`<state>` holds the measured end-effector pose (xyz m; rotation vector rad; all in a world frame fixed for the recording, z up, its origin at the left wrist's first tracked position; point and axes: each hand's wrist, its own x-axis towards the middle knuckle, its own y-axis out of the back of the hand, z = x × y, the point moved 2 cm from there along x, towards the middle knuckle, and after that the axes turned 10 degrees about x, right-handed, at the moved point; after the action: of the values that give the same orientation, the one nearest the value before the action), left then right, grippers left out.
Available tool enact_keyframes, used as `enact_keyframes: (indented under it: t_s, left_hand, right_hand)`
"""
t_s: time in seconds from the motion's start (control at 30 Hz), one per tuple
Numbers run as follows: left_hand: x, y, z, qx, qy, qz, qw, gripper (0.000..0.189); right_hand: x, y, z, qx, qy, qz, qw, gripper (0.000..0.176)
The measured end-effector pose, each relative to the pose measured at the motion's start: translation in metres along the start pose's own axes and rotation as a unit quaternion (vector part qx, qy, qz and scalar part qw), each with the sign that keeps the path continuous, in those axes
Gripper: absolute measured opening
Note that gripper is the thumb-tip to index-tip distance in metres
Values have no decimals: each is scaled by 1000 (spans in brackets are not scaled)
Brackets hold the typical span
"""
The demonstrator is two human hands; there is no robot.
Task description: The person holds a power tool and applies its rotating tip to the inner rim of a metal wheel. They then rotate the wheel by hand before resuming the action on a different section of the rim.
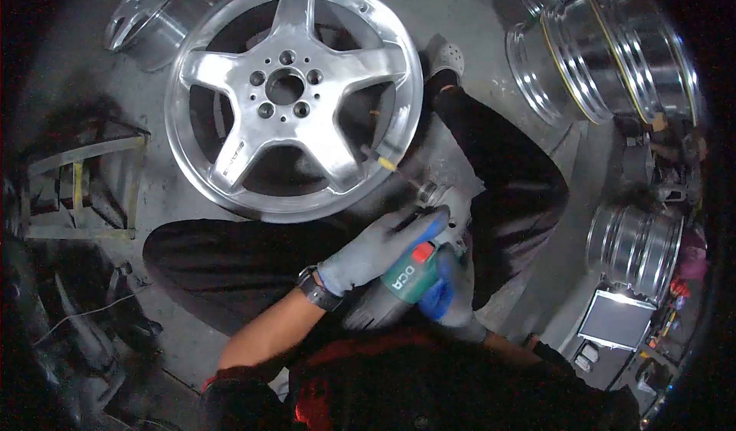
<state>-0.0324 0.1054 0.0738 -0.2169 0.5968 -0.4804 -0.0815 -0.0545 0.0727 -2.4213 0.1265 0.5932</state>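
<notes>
A polished five-spoke alloy wheel (pixel 337 78) lies face up in front of me, between my legs. Both of my gloved hands are wrapped round a green die grinder (pixel 408 278) with a red switch. My left hand (pixel 376 249), with a watch at its wrist, closes over the front of the tool. Lower down, my right hand (pixel 456 301) grips the green body from the other side. The grinder's thin shaft points up and left, and its yellow tip (pixel 387 163) overlaps the wheel's lower right rim in this view.
Several shiny wheel barrels (pixel 563 71) stand in a row at upper right. Another barrel (pixel 632 249) sits at right, above a bright flat panel (pixel 616 320). A rim (pixel 157 21) stands at upper left, and a metal frame (pixel 83 155) lies at left. My shoe (pixel 447 57) is beside the wheel.
</notes>
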Motion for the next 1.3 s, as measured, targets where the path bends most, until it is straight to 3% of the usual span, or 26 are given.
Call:
enact_keyframes:
  t_s: [0.07, 0.13, 0.17, 0.2, 0.23, 0.27, 0.3, 0.37, 0.43, 0.53, 0.7, 0.77, 0.8, 0.87, 0.93, 1.0, 1.07, 1.13, 1.27, 1.3]
  left_hand:
    - [1, -1, -16, -2, 1, 3, 1000, 55]
    - [10, 3, -38, 77, -97, -2, 992, 54]
    - [12, 7, -40, 75, -97, -2, 992, 54]
    - [11, 11, -34, 205, -111, -15, 972, 51]
    - [10, 13, -29, 331, -121, -26, 935, 48]
    - [10, 14, -24, 328, -120, -27, 937, 48]
    - [11, 14, -20, 303, -97, -33, 947, 45]
    - [13, 17, -20, 275, -70, -41, 958, 44]
    - [9, 19, -22, 323, -140, -19, 936, 50]
    - [9, 22, -36, 406, -165, 13, 899, 56]
    - [27, 28, -36, 384, -185, -11, 904, 55]
    - [31, 30, -34, 404, -207, -9, 891, 55]
    - [32, 30, -31, 360, -198, -11, 912, 53]
    - [32, 32, -24, 313, -186, -15, 931, 52]
    - [34, 34, -20, 195, -25, -39, 980, 50]
    - [40, 36, -13, 119, 20, -42, 992, 48]
    - [47, 37, -14, 40, 66, -43, 996, 47]
    - [54, 38, -15, 75, -38, -21, 996, 44]
    - [78, 44, -18, 146, -66, 20, 987, 46]
    - [85, 46, -15, 228, -145, 16, 963, 42]
  right_hand:
    - [0, 6, -6, 103, -83, -14, 991, 67]
    - [3, -7, -10, 88, -77, -30, 993, 62]
    - [5, -11, -11, 71, -70, -47, 994, 58]
    - [7, 1, -9, 69, -72, -45, 994, 58]
    - [9, 20, -2, 171, -149, -17, 974, 61]
    - [10, 34, 3, 270, -221, 11, 937, 65]
    - [11, 28, 3, 269, -222, 14, 937, 65]
    - [12, 5, 0, 96, -149, 13, 984, 66]
    - [13, -7, -2, 84, -165, 36, 982, 64]
    - [17, -4, 1, 23, -179, 68, 981, 60]
    - [21, 4, 7, -67, -142, 84, 984, 53]
    - [29, 7, 6, -201, -108, 36, 973, 53]
    - [32, 5, 2, -201, -110, 38, 973, 53]
    - [36, -5, -6, -46, -170, 66, 982, 54]
    - [38, -13, -10, -53, -185, 99, 976, 55]
    - [40, -7, -9, -60, -200, 131, 969, 57]
    - [41, 8, -4, -20, -205, 82, 975, 59]
    - [50, -8, -17, -39, -188, 94, 977, 62]
    - [71, -6, -24, -75, -126, 129, 981, 70]
    - [76, -12, -29, -76, -128, 130, 980, 70]
